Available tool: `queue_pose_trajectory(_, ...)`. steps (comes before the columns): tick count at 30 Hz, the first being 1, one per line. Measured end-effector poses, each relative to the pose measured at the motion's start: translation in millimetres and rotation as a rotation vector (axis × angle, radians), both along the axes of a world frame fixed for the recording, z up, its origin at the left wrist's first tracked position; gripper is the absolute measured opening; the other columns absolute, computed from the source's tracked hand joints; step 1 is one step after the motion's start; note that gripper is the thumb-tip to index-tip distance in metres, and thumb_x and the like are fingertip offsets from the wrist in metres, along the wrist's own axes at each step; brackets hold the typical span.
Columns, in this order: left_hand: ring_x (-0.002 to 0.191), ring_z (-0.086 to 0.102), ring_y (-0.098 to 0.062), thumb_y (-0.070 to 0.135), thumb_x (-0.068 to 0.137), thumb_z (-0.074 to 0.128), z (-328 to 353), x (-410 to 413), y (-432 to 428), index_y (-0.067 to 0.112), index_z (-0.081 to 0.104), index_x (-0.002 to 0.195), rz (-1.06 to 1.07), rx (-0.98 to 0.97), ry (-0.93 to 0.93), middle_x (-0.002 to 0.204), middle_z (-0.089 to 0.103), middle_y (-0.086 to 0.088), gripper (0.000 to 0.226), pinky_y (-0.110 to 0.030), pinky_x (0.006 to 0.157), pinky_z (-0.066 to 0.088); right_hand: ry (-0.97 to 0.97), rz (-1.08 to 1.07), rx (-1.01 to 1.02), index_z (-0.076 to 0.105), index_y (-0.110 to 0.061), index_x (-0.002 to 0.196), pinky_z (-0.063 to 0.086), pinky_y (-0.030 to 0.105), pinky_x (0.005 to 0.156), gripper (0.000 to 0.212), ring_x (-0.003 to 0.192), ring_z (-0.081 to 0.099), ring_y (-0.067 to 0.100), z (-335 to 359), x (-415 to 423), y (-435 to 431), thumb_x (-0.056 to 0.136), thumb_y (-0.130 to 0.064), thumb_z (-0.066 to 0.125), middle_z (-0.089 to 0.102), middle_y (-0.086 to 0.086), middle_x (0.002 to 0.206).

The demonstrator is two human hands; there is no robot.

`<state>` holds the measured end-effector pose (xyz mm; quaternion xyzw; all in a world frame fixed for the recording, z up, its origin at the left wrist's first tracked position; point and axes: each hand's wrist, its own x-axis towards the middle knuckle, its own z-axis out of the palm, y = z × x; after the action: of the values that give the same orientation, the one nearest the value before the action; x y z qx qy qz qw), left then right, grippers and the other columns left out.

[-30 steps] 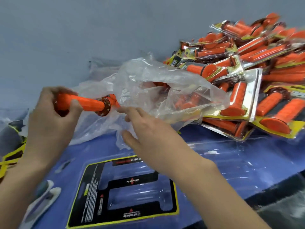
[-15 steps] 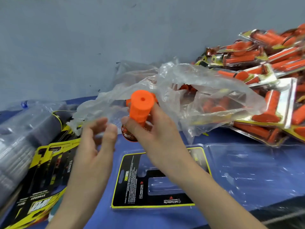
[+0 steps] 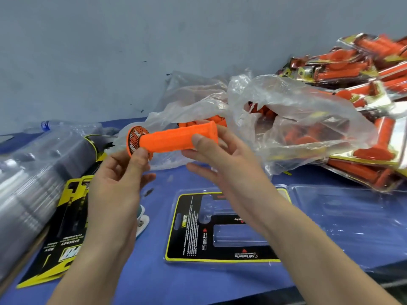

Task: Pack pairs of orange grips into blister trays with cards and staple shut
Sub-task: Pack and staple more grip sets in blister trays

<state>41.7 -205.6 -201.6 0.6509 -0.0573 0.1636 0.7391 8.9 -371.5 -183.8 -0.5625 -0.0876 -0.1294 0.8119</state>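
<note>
Nearest you on the blue tabletop (image 3: 141, 280) lies a clear plastic blister tray (image 3: 326, 216) lined with a black card edged in yellow (image 3: 189, 238). Above it you hold a ribbed orange rubber grip (image 3: 176, 138) level in the air: your left hand (image 3: 116, 186) pinches its printed, flanged end, and your right hand (image 3: 229, 170) pinches the plain end between thumb and fingers. Beyond it, a crumpled clear plastic bag (image 3: 297, 106) holds more loose orange grips (image 3: 306, 139). To its right, finished packs (image 3: 363, 89) are heaped below the grey wall (image 3: 132, 51).
</note>
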Motion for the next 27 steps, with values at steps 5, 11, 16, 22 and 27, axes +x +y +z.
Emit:
queue_pose_trajectory(5,0.064,0.060,0.001,0.044,0.089,0.066,-1.8,0.9,2.9,0.023,0.068,0.090,0.079,0.200,-0.020,0.084,0.070,0.003,0.021,-0.030,0.065,0.054,-0.032,-0.228,-0.250,0.066,-0.019,0.112,0.055,0.025,0.080,0.018,0.095,0.069,0.017,-3.4,-5.1,-37.2,0.098,-0.017,0.055,0.072,0.007,0.106)
queue_pose_trajectory(11,0.049,0.052,0.003,0.031,0.090,0.067,-19.4,-2.1,-17.8,0.015,0.071,0.076,-0.065,0.452,0.050,0.063,0.068,0.006,0.022,-0.009,0.052,0.042,-0.042,-0.663,-0.929,0.065,-0.027,0.106,0.049,0.025,0.078,0.018,0.092,0.064,0.009,-27.8,-22.5,-97.6,0.097,-0.020,0.051,0.069,-0.011,0.100)
queue_pose_trajectory(16,0.049,0.054,0.001,0.039,0.088,0.067,-32.2,-3.1,-34.5,0.019,0.070,0.071,-0.097,0.615,0.119,0.060,0.069,0.013,0.026,-0.027,0.058,0.043,0.112,-0.675,-1.212,0.066,-0.025,0.112,0.047,0.037,0.092,0.021,0.099,0.063,0.016,-50.5,-30.8,-121.4,0.097,-0.020,0.053,0.068,-0.009,0.110)
queue_pose_trajectory(22,0.043,0.049,0.006,0.039,0.089,0.067,-39.3,-3.0,-44.0,0.023,0.070,0.069,-0.106,0.742,0.165,0.052,0.062,0.019,0.026,-0.026,0.053,0.033,0.244,-0.544,-1.380,0.058,-0.029,0.127,0.037,0.038,0.103,0.031,0.115,0.052,0.020,-57.5,-32.9,-128.4,0.099,-0.032,0.043,0.062,-0.009,0.125)
queue_pose_trajectory(27,0.056,0.053,0.013,0.042,0.090,0.066,-45.8,-3.2,-45.8,0.025,0.069,0.070,-0.092,0.847,0.172,0.058,0.064,0.027,0.026,-0.016,0.050,0.030,0.303,-0.489,-1.486,0.052,-0.032,0.131,0.032,0.035,0.105,0.033,0.115,0.048,0.020,-64.7,-29.2,-130.1,0.101,-0.036,0.039,0.060,-0.010,0.125)
